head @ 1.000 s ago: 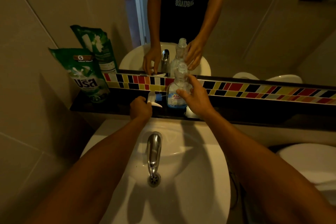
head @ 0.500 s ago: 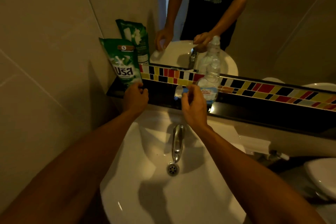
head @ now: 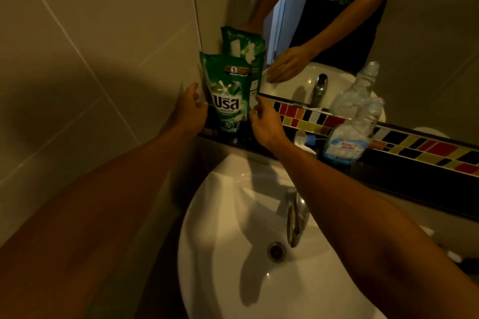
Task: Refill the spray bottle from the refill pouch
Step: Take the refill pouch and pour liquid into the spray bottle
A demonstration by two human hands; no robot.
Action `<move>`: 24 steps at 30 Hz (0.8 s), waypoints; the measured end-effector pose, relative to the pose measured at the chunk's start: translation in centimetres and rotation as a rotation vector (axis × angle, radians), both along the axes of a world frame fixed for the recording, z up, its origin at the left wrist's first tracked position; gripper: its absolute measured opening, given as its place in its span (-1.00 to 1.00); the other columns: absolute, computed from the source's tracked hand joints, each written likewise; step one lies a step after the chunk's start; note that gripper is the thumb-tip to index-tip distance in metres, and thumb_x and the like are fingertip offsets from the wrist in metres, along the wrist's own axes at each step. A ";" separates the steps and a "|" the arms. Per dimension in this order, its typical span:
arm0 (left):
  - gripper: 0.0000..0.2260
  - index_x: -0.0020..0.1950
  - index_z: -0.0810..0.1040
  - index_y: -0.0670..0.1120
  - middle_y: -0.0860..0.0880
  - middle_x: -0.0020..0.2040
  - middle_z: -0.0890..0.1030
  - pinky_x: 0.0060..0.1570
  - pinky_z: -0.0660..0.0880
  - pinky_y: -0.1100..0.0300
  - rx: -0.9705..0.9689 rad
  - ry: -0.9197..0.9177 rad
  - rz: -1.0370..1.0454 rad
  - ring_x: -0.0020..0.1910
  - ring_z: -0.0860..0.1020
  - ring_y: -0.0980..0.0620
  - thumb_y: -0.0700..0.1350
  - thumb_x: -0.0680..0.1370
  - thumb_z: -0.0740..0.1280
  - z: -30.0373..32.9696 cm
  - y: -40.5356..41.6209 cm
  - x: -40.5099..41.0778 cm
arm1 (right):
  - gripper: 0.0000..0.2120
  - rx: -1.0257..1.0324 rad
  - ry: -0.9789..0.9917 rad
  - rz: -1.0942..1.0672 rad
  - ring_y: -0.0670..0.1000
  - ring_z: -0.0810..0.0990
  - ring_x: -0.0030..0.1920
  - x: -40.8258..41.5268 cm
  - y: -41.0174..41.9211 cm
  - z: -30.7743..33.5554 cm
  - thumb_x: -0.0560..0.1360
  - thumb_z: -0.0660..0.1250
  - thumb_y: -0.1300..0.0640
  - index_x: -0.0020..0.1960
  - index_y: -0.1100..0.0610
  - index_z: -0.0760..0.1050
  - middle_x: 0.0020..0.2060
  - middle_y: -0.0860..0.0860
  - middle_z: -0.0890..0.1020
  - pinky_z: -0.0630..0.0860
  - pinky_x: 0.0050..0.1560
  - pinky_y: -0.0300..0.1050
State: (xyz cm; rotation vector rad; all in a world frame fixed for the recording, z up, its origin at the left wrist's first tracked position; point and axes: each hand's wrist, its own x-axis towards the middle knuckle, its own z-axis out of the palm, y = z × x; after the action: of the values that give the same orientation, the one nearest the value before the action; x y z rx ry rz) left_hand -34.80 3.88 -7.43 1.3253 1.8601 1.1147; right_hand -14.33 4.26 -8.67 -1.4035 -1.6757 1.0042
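Dim warm light; heavy shadows on wall; wide-angle edge distortion.

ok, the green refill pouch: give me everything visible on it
The refill pouch is a glossy green, soft plastic stand-up bag with white "USA" lettering, a white splash graphic and a brown band marked "5" near the top. It stands upright on the dark ledge in the corner against the tiled wall, its reflection behind it in the mirror. The top looks sealed. The left hand touches its left edge, the right hand its right edge; neither grip has closed.
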 end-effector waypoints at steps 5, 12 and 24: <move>-0.51 0.58 0.21 -0.09 -0.09 0.34 0.48 0.19 0.53 0.11 -0.021 -0.025 -0.028 0.27 0.48 -0.04 -0.29 0.64 0.15 -0.4 3.2 -0.7 | -0.56 -0.055 0.030 -0.017 0.17 0.55 0.39 -2.3 2.8 -0.2 0.72 0.15 0.30 0.58 0.17 0.30 0.42 0.17 0.54 0.54 0.31 -0.02; -0.75 -0.02 0.49 -0.07 -0.02 -0.16 0.55 -0.16 0.48 0.22 0.012 -0.171 -0.044 -0.11 0.52 -0.01 -0.38 0.59 0.12 -2.1 5.8 -0.7 | -0.72 -0.032 0.104 -0.158 0.01 0.61 0.11 -4.0 4.7 -2.3 0.73 0.14 0.24 0.35 0.20 0.54 0.11 0.03 0.65 0.58 0.17 -0.03; -0.92 -0.05 0.44 0.11 -0.11 0.01 0.64 -0.03 0.63 -0.25 0.101 -0.213 -0.145 0.02 0.65 -0.18 0.03 0.59 0.17 -1.8 2.0 1.6 | -0.85 0.041 0.217 -0.346 -0.03 0.62 -0.05 -2.5 1.7 -2.8 0.72 0.18 0.20 0.08 0.15 0.53 -0.09 -0.02 0.63 0.61 0.02 -0.06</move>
State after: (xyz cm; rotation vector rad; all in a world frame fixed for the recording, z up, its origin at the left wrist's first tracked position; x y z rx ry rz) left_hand -33.22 5.93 -9.27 1.3188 1.5478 1.2347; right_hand -16.80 5.94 -11.49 -1.4389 -1.2381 0.8825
